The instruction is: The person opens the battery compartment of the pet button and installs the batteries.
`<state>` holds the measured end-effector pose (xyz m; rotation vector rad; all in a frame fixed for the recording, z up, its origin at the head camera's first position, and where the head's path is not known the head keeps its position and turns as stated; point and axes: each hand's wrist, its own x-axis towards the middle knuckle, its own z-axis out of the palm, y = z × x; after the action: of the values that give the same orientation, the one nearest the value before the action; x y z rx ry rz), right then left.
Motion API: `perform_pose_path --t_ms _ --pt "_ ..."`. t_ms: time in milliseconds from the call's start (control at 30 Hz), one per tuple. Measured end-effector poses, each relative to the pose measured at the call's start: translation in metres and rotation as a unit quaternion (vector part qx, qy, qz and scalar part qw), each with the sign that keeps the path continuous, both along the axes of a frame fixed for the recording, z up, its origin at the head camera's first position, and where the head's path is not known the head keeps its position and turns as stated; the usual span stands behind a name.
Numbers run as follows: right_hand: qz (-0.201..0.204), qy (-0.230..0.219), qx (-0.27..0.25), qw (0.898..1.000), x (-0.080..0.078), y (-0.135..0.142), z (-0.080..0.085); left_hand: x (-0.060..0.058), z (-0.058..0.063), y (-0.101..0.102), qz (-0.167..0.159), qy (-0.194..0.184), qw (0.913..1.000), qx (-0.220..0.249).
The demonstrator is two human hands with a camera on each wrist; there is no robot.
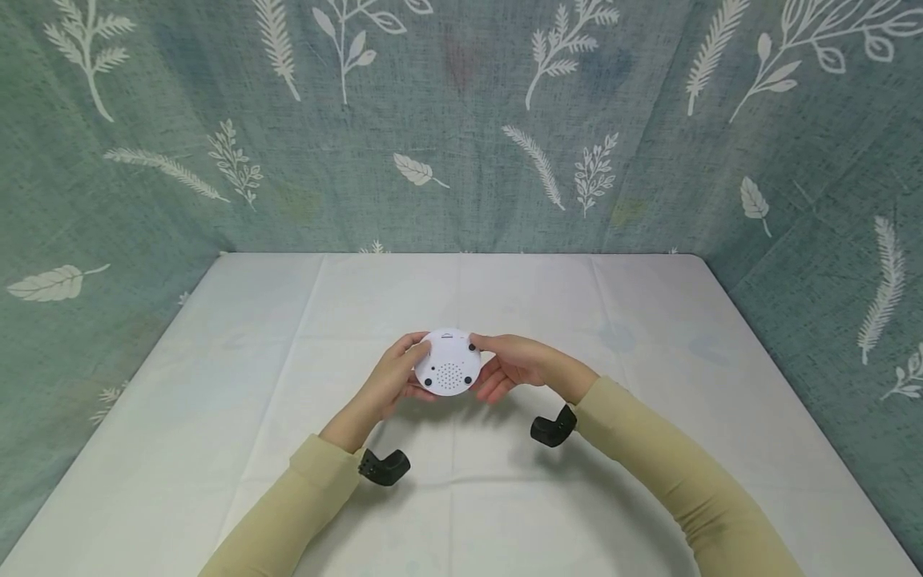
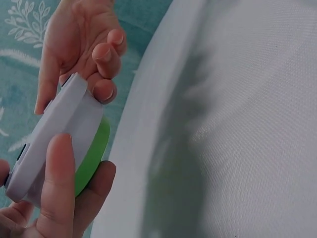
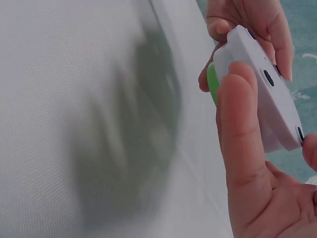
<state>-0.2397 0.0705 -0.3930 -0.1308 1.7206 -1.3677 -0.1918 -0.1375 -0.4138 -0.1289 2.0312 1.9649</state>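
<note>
Both hands hold a round white device up over the table, its underside facing the head camera. That face carries a cluster of small speaker holes, black round feet and a small slot near the top rim. A green part shows on its other side in the wrist views. My left hand grips the left edge, thumb on the white face and fingers behind. My right hand has its thumb at the upper right rim by a black foot, with its fingers behind the device.
A white cloth-covered table lies below, with shadows of the hands on it. Green leaf-patterned fabric stands behind and along both sides. Black wrist cameras jut inward from both sleeves.
</note>
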Motion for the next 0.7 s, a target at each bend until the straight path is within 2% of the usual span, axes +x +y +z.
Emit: perform_pose_path --t_ms 167,467,700 --pt "-0.004 0.006 0.002 1.0 0.0001 -0.001 -0.0005 -0.0001 -0.0007 -0.002 -0.016 0.001 0.9998 0.011" --pt "-0.026 0.025 0.009 0.999 -0.002 -0.0001 -0.006 -0.0014 0.0017 -0.0055 -0.072 0.016 0.9971 0.019" --pt "-0.045 0.023 0.003 0.999 -0.0023 -0.0002 -0.0075 -0.0013 0.0016 -0.0063 -0.125 0.043 0.9911 -0.007"
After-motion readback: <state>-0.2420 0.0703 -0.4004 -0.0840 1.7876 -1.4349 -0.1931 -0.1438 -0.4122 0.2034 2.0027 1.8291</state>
